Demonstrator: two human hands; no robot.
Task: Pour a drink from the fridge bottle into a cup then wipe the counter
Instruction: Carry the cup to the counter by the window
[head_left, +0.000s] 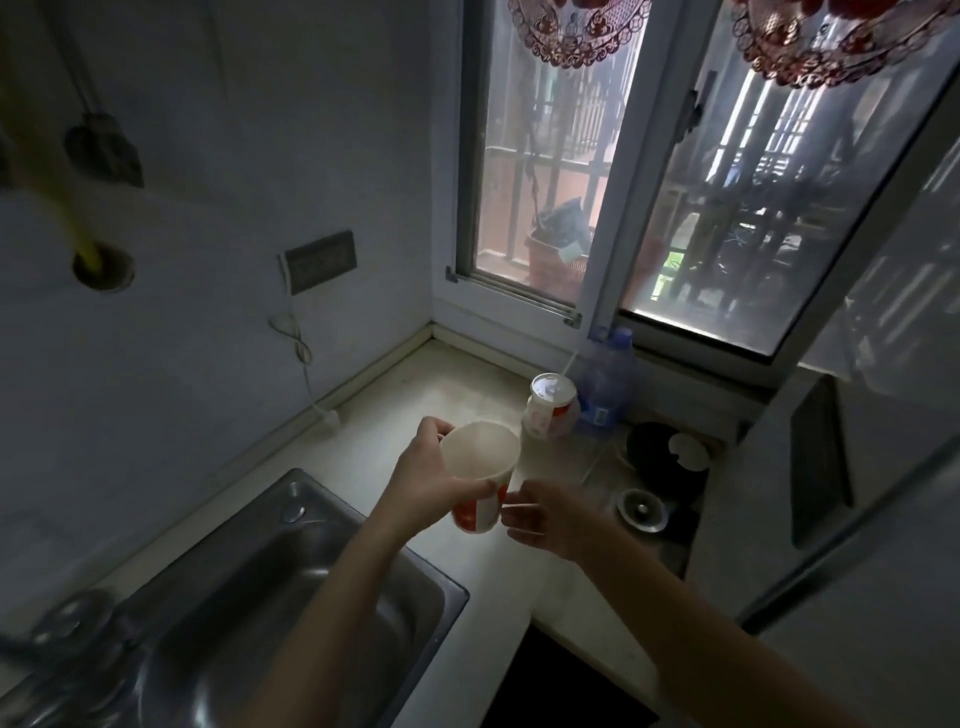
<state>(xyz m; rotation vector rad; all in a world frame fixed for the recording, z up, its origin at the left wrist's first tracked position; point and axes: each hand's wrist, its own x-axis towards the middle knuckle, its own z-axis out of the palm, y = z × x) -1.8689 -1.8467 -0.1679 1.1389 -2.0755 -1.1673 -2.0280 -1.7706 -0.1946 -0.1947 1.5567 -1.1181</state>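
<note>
A smooth, tapered white paper cup (480, 457) with red stripes is being gripped by the left hand (428, 483), thumb and fingers curled round its wall, above the pale counter (415, 395). The right hand (553, 522) is being held just right of the cup's base with its fingers (519, 514) loosely extended; whether they touch it cannot be told. Beyond both hands, a lidded paper cup (551, 410) with a straw and a clear plastic bottle (608, 384) are being kept side by side. A round metal strainer (642, 511) is lying right of the right hand, and a stainless steel sink (291, 561) is lying under the left forearm. The held cup's long axis is being kept slightly off upright, mouth up.
</note>
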